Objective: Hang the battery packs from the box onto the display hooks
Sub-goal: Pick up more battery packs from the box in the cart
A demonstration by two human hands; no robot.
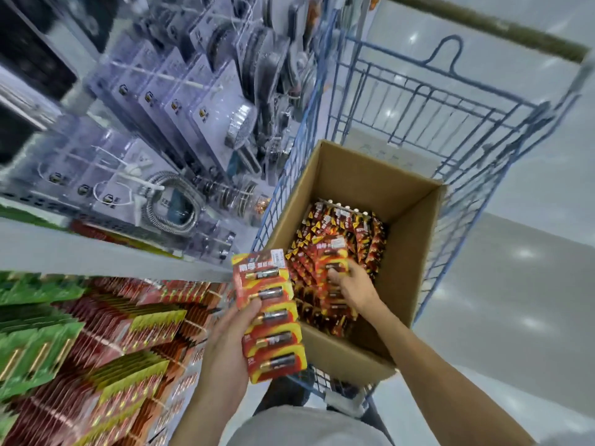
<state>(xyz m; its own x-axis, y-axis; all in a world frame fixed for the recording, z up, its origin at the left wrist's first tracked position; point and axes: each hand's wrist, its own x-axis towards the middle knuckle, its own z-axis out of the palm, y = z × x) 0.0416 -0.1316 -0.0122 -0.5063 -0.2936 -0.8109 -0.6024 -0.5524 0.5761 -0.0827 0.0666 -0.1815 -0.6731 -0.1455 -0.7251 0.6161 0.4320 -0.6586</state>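
Note:
My left hand [230, 346] grips a fanned stack of red and yellow battery packs [269, 313], held upright beside the cardboard box [415, 249]. The box stands open in a blue wire cart [457, 101] and holds many more battery packs [341, 233]. My right hand [352, 284] reaches down into the box, and its fingers curl round a battery pack [335, 263] on top of the pile. Rows of red and green battery packs on the display hooks [106, 333] fill the lower left.
Above the battery display hang clear packs of shower hoses and shower heads [167, 101] on white hooks. A grey shelf edge [96, 249] separates the two displays. The cart stands on a pale glossy floor [515, 284] to the right.

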